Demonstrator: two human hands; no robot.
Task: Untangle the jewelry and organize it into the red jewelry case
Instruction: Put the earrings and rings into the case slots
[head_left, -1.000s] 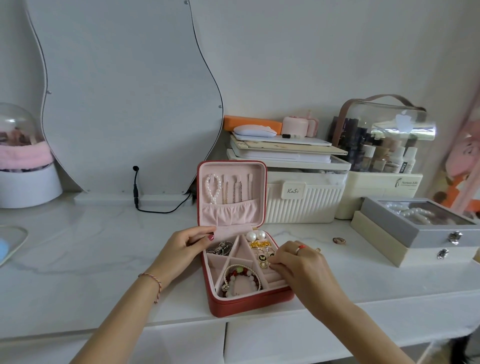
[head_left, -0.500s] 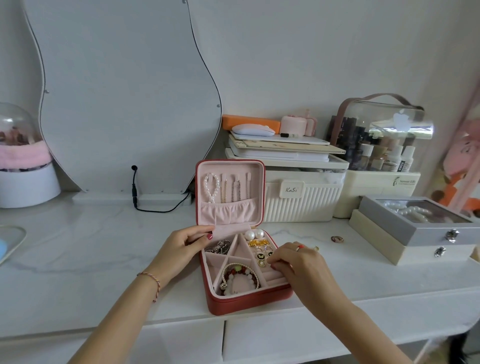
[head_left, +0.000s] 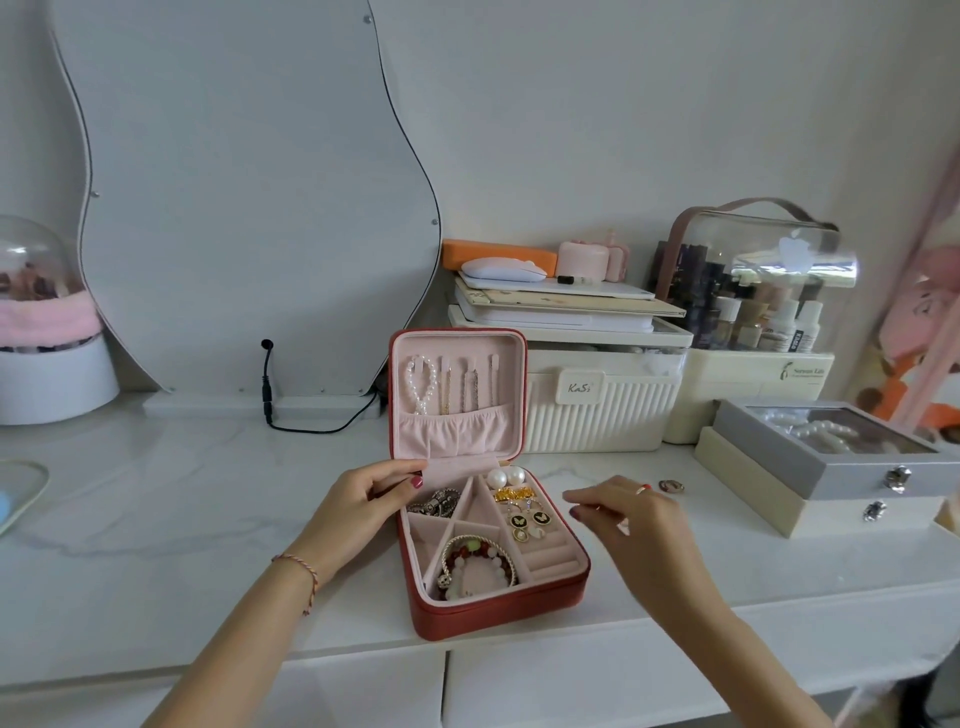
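Note:
The red jewelry case (head_left: 496, 616) stands open at the table's front edge, its pink lid upright. A pearl necklace (head_left: 421, 382) and thin chains (head_left: 470, 387) hang in the lid. The tray holds two pearl earrings (head_left: 505, 476), gold pieces (head_left: 514, 493), black-and-gold earrings (head_left: 529, 521), a dark chain (head_left: 439, 503) and beaded bracelets (head_left: 478, 566). My left hand (head_left: 363, 501) pinches the pink flap at the tray's back left corner. My right hand (head_left: 623, 519) hovers just right of the case, fingers loosely apart, holding nothing I can see.
A small round trinket (head_left: 671, 486) lies on the table right of my right hand. A grey jewelry box (head_left: 831, 462) sits at right, a white ribbed organizer (head_left: 597, 410) and a cosmetics case (head_left: 753, 291) behind. A mirror (head_left: 234, 197) with a black cable (head_left: 291, 421) stands at back left.
My right hand has lifted off the earrings in the tray and drawn back to the right of the case. The left hand stays on the flap.

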